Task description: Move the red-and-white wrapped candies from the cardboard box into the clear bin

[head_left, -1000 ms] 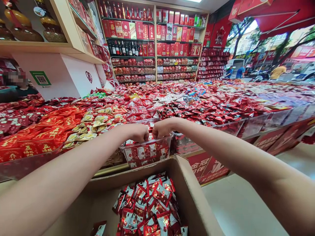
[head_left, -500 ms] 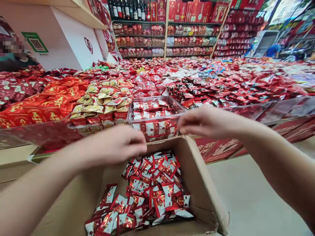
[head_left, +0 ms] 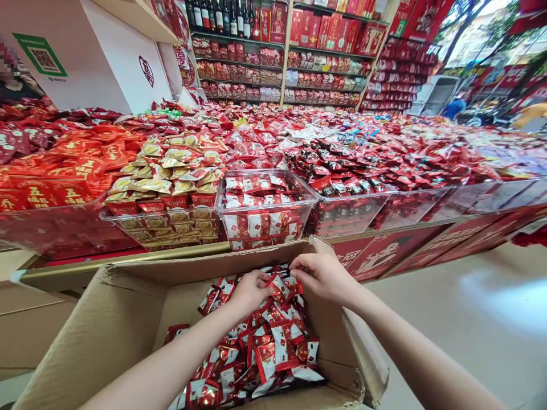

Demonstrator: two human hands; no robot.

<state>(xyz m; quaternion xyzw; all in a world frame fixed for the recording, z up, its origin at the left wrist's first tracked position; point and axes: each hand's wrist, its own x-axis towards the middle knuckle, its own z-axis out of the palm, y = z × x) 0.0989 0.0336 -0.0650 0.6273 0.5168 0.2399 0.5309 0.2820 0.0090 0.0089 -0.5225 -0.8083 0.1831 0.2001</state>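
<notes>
Both of my hands reach into an open cardboard box (head_left: 128, 307) that holds a loose heap of small red-and-white snack packets (head_left: 284, 341). My left hand (head_left: 252, 290) has its fingers pinched together at the edge of a packet (head_left: 278, 289) on the far side of the heap. Just right of it, my right hand (head_left: 318, 276) curls thumb and fingers closed on another packet at the heap's top, by the box's right wall. Its grip is partly hidden. Beyond the box, a clear plastic bin (head_left: 265, 212) contains neat rows of matching packets.
Gold durian packets (head_left: 171, 182) fill the bin to the left, with orange-red bags (head_left: 77, 171) farther left. Dark red packets (head_left: 342, 185) sit in the bin to the right. Shelves (head_left: 284, 62) of bottles and bags stand behind. A person is partly visible at far left.
Both hands have come down from above the box, near the clear bin's front, onto the packets inside, and their fingers have closed there. The view has shifted slightly.
</notes>
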